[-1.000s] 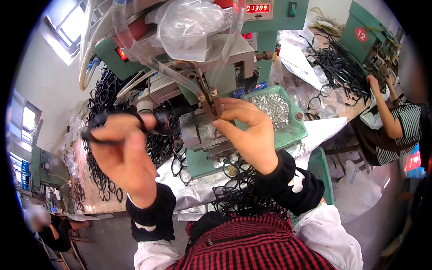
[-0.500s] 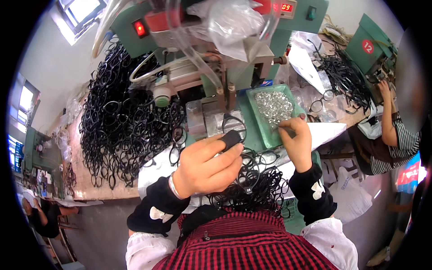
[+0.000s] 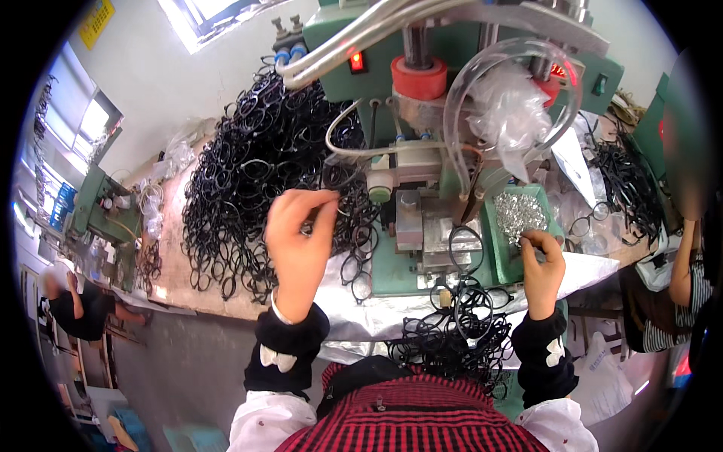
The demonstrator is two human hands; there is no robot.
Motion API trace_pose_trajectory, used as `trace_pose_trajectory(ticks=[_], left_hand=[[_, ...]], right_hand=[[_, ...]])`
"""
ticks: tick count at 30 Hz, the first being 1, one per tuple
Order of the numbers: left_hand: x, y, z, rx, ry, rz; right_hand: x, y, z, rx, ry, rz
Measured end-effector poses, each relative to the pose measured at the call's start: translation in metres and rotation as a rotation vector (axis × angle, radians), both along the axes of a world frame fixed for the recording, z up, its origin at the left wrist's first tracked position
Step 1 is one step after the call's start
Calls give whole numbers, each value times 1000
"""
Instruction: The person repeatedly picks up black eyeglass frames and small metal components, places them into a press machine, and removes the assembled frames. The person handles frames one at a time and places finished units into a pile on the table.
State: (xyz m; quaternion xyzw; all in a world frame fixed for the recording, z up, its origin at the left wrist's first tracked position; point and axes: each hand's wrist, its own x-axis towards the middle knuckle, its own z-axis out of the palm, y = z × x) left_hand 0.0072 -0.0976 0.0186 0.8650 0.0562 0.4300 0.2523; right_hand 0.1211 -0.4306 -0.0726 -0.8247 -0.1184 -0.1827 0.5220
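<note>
Left hand (image 3: 301, 245) by black eyeglass frames (image 3: 286, 135), ten o'clock, right hand (image 3: 545, 273) at green tray (image 3: 507, 264), three o'clock (cannot tell either grip's closure)

Bare left hand (image 3: 297, 237): left of centre, fingers curved
Bare right hand (image 3: 544, 273): right of centre, fingers bent
2 black-cloth-cuffed forearms (image 3: 285, 348): lower frame

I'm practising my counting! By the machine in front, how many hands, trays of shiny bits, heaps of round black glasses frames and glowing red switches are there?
Left hand and right hand: 2
Tray of shiny bits: 1
Big heap and smaller heap of glasses frames: 2
Glowing red switch: 1
Total: 6
</note>
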Motion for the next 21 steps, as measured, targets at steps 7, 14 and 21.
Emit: trace_pose_trajectory(ticks=[7,14,21], left_hand=[[37,42,-93,-61,321,55],[24,65,26,-491,-157,-37],[20,106,-98,-410,70,133]], right_hand=[[-6,25,-2,140,121,57],[5,10,4,225,208,77],[-7,13,-5,151,81,-4]])
